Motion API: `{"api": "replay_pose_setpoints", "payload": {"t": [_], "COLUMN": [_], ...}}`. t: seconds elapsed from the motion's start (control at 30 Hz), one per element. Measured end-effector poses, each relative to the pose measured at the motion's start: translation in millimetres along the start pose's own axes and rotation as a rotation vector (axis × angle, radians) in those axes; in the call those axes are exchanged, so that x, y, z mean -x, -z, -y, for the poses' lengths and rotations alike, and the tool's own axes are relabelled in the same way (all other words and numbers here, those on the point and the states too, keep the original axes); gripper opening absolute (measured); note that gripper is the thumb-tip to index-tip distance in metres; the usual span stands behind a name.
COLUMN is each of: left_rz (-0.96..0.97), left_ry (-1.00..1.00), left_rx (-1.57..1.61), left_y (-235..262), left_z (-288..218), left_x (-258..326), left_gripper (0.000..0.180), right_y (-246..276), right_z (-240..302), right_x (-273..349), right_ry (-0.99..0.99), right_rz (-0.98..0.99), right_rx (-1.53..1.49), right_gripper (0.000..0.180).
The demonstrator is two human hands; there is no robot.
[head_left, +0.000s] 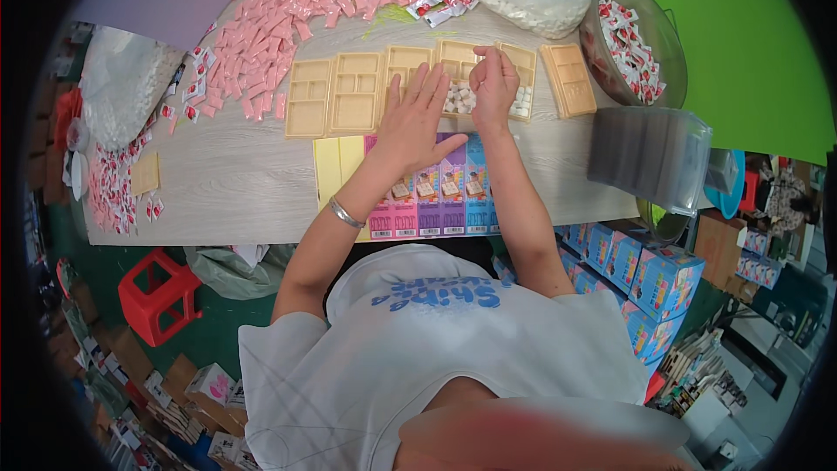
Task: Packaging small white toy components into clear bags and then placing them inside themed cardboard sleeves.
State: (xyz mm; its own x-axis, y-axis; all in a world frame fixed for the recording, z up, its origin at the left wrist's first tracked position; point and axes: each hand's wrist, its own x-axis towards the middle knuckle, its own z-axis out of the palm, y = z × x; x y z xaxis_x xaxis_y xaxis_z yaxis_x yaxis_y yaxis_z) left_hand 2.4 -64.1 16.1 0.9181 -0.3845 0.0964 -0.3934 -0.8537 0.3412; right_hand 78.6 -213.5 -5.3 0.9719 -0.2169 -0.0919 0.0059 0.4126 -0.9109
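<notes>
Resting flat with fingers spread, the left hand (411, 120) covers a tan plastic compartment tray (408, 65) on the pale wooden bench (235, 179). The right hand (494, 85), fingers curled, hovers over small white candies (459, 98) in the neighbouring tray (455, 57); whether it grips any cannot be told.

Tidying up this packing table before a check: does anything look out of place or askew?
One tray at the right end of the row sits tilted and apart from the others. A small yellow card lies alone near the left edge among scattered red-and-white packets. The left hand rests flat on the trays; the right hand is over white pieces.
</notes>
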Motion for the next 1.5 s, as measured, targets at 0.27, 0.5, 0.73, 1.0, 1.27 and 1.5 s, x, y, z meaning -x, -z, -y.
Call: {"api": "replay_pose_setpoints", "payload": {"t": [0.27, 0.5, 0.73, 1.0, 1.27, 1.5], "left_rz": [-0.106, -0.374, -0.383, -0.022, 0.05, 0.095], "left_ry": [-0.005, -0.005, 0.078, -0.09, -0.151, -0.153], "left_rx": [0.057, 0.25, 0.243, -0.03, -0.014, 0.01], "left_y": [-13, -18, -20, -27, -16, -16], "left_z": [-1, 10, 9, 7, 6, 4], "left_x": [0, -28, -21, -11, -8, -9], "left_gripper": [0.081, 0.015, 0.013, 0.075, 0.081, 0.086], "right_y": [7, 45, 44, 57, 59, 62], "right_z": [8, 26, 34, 43, 51, 41], "right_x": [1, 28, 34, 44, 60, 59], "right_ry": [0.046, 0.356, 0.443, 0.57, 0.554, 0.447], "right_rz": [-0.033, 0.249, 0.37, 0.506, 0.587, 0.564], "right_rx": [-0.021, 0.854, 1.356, 1.356, 1.375, 1.362], "right_gripper": [0.027, 0.018, 0.012, 0.019, 0.024, 0.024]}}
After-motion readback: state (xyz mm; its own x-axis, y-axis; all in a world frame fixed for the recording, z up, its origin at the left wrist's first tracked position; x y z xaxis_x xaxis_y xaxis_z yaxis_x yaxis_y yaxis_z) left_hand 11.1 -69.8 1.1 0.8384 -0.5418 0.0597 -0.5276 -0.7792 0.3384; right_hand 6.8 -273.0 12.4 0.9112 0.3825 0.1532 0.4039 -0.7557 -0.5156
